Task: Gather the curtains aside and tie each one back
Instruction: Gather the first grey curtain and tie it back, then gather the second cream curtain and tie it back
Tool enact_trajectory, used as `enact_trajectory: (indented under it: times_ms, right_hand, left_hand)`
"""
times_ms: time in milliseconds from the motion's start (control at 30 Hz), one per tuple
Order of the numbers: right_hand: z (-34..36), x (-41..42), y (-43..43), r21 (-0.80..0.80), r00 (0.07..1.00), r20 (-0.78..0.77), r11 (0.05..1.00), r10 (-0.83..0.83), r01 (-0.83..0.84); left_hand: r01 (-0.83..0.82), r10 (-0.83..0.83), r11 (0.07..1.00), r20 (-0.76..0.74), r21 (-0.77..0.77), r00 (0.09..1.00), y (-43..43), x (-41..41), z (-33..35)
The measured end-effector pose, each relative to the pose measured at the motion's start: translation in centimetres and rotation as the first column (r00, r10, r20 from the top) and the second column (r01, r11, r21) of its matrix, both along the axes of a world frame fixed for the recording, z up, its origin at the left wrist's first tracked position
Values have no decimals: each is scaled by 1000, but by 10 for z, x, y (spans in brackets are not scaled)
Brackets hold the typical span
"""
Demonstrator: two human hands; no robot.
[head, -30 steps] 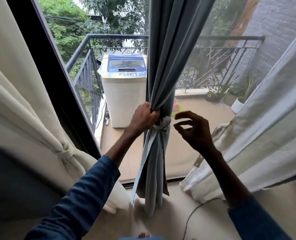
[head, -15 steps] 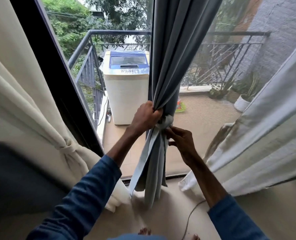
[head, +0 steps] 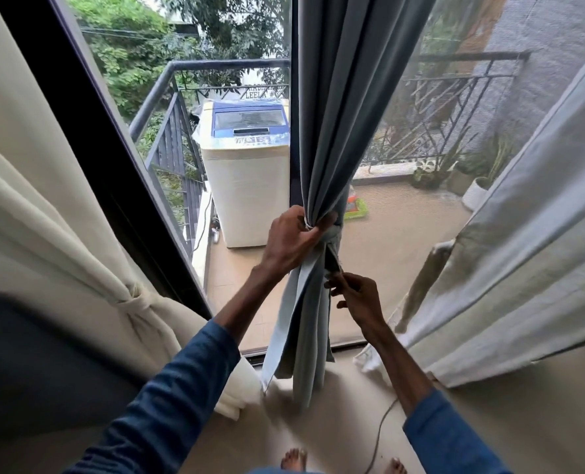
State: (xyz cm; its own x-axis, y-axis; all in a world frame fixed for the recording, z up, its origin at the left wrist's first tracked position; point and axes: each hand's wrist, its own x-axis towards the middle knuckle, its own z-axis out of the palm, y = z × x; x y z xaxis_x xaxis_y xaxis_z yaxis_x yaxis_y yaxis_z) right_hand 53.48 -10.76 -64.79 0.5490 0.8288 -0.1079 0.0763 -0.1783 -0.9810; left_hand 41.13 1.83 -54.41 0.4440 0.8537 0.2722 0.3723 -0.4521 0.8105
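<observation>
Hands both on grey curtain (head: pixel 339 114): left hand (head: pixel 292 239) curls fingers round bunch at tie knot (head: pixel 333 234); right hand (head: pixel 357 297), just below knot, pinches fabric strip (head: pixel 333 265).

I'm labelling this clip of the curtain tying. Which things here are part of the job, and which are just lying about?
Part of the job:
- grey curtain
- its tie
- left hand, gripping the gather
- right hand, pinching the tie's tail
- cream curtain, already tied
- pale curtain, no tie visible

Just lying about:
- washing machine
- potted plants
- floor cable
- balcony railing
</observation>
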Motion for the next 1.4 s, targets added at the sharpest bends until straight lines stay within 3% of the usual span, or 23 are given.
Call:
enact_trajectory:
  times_ms: [133, 267, 433, 567, 733, 933, 1133, 1267, 1400]
  right_hand:
    - [4, 8, -2, 27, 995, -91, 999, -34, 37]
    - [7, 21, -9, 36, 984, -171, 998, -44, 51]
    - [10, 38, -24, 18, 965, -242, 994, -99, 107]
    - [19, 53, -42, 29, 956, -255, 987, -147, 160]
    - [41, 85, -73, 72, 967, -181, 978, -180, 196]
    - [88, 146, -107, 169, 968, -59, 953, -246, 252]
    - [143, 205, -147, 280, 950, 255, 954, -181, 106]
    - [181, 238, -178, 317, 920, 378, 948, -101, -26]
    - [227, 269, -193, 359, 857, 485, 933, -176, -11]
  left_hand:
    - [-143, 141, 990, 217, -7, 966, -22, 0, -11]
    - [-262, 243, 944, 116, 198, 963, -45, 9, -17]
    - [-226, 212, 950, 83, 216, 974, -80, 24, -27]
    - [-147, 163, 919, -12, 366, 987, -111, 48, -34]
    - [-1, 20, 962, -65, 273, 998, -127, 91, -27]
    - [1, -31, 967, 112, 256, 993, -140, 149, 1]
    - [12, -97, 968, 326, 252, 940, -173, 219, 50]
    - [-14, -101, 967, 436, 253, 894, -196, 260, 79]
    - [-43, -105, 951, 451, 306, 886, -214, 290, 110]
